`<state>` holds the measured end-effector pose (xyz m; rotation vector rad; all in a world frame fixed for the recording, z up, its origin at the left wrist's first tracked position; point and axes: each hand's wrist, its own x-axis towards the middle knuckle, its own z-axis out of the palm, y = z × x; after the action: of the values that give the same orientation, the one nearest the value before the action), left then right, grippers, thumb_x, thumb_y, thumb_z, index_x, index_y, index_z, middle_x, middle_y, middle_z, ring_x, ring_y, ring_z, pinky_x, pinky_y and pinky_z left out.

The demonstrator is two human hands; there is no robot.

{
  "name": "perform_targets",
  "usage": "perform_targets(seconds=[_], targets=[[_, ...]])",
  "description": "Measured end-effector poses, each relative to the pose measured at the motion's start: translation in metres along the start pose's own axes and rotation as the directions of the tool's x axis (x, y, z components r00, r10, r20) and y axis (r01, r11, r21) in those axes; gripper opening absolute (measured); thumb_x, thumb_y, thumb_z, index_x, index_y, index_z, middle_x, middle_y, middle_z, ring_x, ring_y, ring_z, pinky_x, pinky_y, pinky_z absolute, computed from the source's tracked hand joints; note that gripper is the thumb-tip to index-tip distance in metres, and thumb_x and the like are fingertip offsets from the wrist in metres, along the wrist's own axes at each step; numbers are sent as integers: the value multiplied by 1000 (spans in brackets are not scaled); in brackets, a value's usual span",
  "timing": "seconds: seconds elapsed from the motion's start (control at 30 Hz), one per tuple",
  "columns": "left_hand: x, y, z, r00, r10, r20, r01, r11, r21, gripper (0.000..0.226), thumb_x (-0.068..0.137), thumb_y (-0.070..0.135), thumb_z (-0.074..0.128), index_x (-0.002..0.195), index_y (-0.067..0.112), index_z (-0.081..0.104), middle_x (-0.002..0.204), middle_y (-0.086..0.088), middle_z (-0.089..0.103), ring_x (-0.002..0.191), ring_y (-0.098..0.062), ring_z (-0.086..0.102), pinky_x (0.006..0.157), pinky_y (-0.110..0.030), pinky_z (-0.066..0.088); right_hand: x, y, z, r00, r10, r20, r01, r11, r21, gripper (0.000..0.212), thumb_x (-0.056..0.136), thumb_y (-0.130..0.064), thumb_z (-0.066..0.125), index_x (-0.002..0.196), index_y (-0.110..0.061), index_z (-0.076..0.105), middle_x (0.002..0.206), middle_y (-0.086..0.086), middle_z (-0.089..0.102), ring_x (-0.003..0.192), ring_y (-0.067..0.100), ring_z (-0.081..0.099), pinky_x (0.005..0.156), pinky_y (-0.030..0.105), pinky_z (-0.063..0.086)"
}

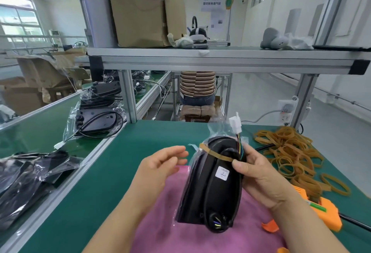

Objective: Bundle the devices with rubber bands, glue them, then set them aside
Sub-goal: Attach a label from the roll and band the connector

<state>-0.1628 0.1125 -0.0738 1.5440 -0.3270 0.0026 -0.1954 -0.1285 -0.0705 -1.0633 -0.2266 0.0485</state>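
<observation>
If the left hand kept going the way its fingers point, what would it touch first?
The left hand would likely meet the clear bag around the black device, near its rubber band.

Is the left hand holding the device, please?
No, the left hand is open beside the device; only the right hand grips it.

Device [212,182]: black, bagged in clear plastic, over pink cloth [180,222].
Rubber band [215,154]: looped round upper end.
Right hand [259,176]: grips Device, thumb on band.
Left hand [160,164]: fingers relaxed, just beside, apart.
Loose bands [291,152]: heaped right, near orange glue gun [321,212].
</observation>
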Motion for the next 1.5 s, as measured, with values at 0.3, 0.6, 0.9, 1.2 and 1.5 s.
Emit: perform_targets(seconds=[0.3,0.6,0.9,1.2,1.5], targets=[[-16,29,11,948,317,3,-306,914,267,23,89,22,66,106,37,71,105,16,70,104,-8,66,88,-19,51,8,-4,6,999,38,38,-42,990,135,83,56,1,87,132,1,53,120,25,63,102,34,67,92,46,55],[-10,36,25,945,290,-149,-217,900,377,21,84,12,72,75,31,71,72,14,70,63,1,61,62,-8,45,4,3,9,995,103,2,-102,987,127,58,73,5,63,130,4,54,121,26,63,102,33,67,90,44,57],[-11,10,7,846,452,283,-492,458,740,84,85,3,72,146,46,34,149,20,36,132,1,42,105,-18,41,4,-4,4,980,190,-56,-182,975,124,50,79,-2,60,128,6,57,124,30,60,101,35,65,92,45,56],[-19,-5,15,689,535,489,-711,366,601,37,103,39,43,134,27,58,148,0,47,136,-21,43,99,-48,49,6,-3,17,935,340,-102,-336,940,54,49,86,-13,58,131,6,56,131,33,56,111,39,57,106,51,43],[-8,-6,15,933,286,217,-339,902,269,34,88,23,68,116,43,70,129,30,56,127,6,48,98,-11,43,5,-4,26,937,317,-145,-320,947,1,46,89,-25,58,125,3,62,123,26,64,117,38,59,110,48,42]])
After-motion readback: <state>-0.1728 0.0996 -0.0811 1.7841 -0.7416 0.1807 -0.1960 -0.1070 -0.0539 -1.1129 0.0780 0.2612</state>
